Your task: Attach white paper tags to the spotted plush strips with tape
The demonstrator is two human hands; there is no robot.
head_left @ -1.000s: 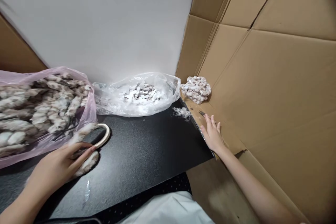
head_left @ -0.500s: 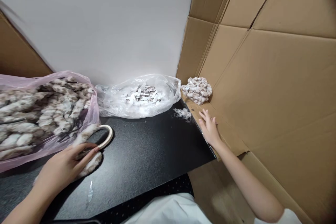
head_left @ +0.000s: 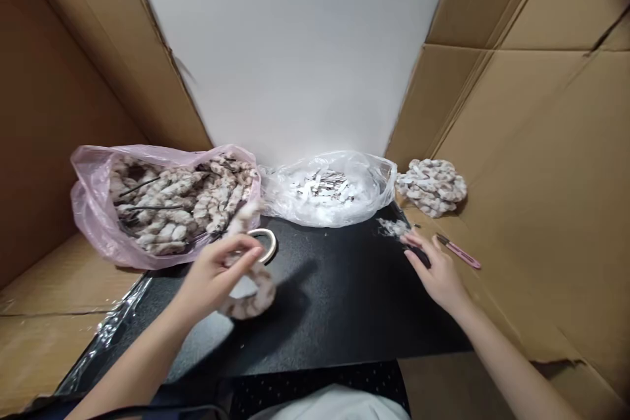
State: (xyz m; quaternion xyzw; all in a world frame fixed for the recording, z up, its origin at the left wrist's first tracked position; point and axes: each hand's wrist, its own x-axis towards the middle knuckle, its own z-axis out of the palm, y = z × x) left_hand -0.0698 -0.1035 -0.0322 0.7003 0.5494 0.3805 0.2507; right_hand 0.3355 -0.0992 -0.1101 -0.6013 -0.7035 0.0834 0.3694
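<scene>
My left hand (head_left: 219, 272) is closed in a pinch on a fluffy brown-and-white strip (head_left: 251, 298), raised above the black table. The strip curls in a loop below the fingers, and its other end shows behind them. A roll of tape (head_left: 268, 246) lies just past the fingertips, partly hidden by the hand. Over the table's right edge, my right hand (head_left: 436, 269) has its thumb and fingers apart, with no held thing that I can make out. Beside it are a tuft of loose white fluff (head_left: 391, 228) and a pink utility knife (head_left: 460, 252) on the cardboard.
A pink plastic bag (head_left: 93, 223) of fluffy strips stands at the back left. Next to it lies a clear bag (head_left: 364, 207) with small white-and-dark pieces. A fluffy coiled bundle (head_left: 432, 187) sits in the right corner. Cardboard walls (head_left: 541, 177) flank the black table (head_left: 339, 302).
My left hand has lifted the fluffy strip off the table. My right hand has drawn away from the utility knife, which now shows. The view has swung left.
</scene>
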